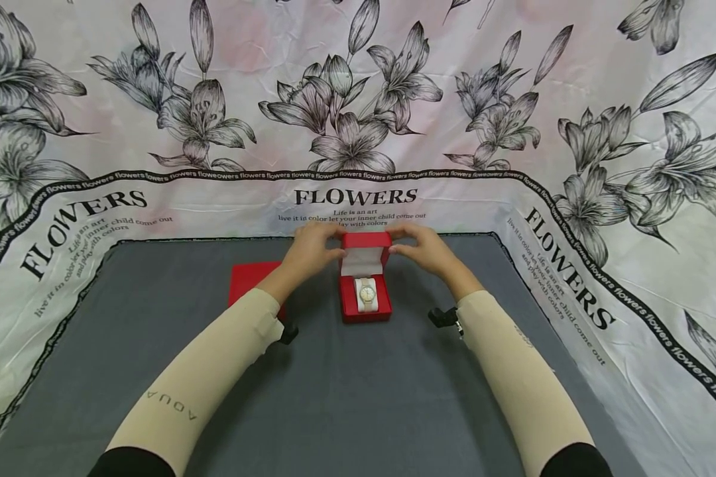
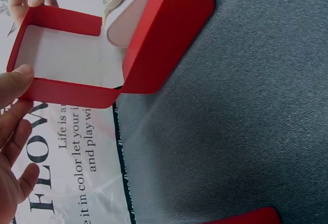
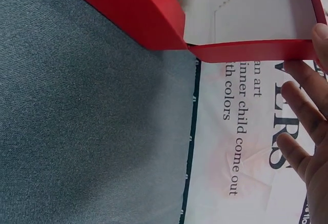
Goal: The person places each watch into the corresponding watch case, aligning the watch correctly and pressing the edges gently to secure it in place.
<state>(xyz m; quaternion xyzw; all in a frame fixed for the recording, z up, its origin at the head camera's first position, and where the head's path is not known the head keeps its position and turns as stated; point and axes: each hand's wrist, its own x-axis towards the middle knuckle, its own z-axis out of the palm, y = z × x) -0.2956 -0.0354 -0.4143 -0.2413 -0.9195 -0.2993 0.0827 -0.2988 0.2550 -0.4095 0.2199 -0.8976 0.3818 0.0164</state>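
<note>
A red watch box (image 1: 366,318) stands on the grey cloth with its lid (image 1: 366,240) raised and its white lining showing. Inside, a wristwatch (image 1: 366,295) with a pale round dial is wrapped around a white cushion (image 1: 359,306). My left hand (image 1: 312,250) pinches the left upper edge of the lid, thumb in front and a finger behind. On the opposite side, my right hand (image 1: 426,248) holds the lid's right upper corner between thumb and index finger. The right hand's other fingers (image 3: 302,108) spread apart behind the lid.
A flat red piece (image 1: 250,275) lies left of the box, partly covered by the left forearm. The grey cloth (image 1: 358,397) is bordered by a white flower-printed cloth (image 1: 358,152) with lettering, just behind the box.
</note>
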